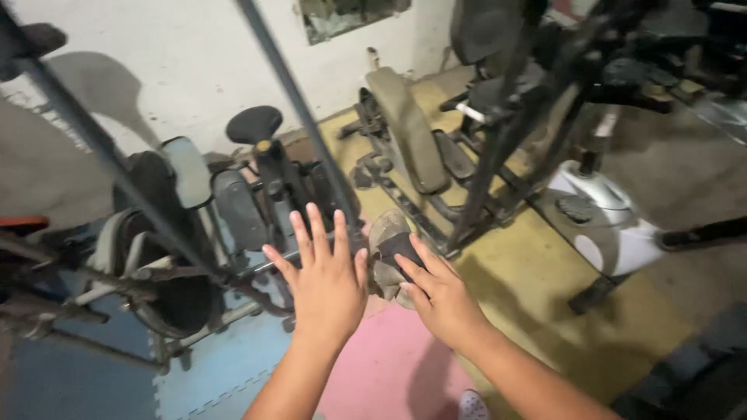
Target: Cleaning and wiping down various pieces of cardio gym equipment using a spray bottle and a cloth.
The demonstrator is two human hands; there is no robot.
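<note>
Grimy cloth under right hand, left hand splayed

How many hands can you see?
2. The left hand is spread open against the dark metal bar. The right hand is beside it, fingers on a dusty grey rag. No other hands show.
</note>
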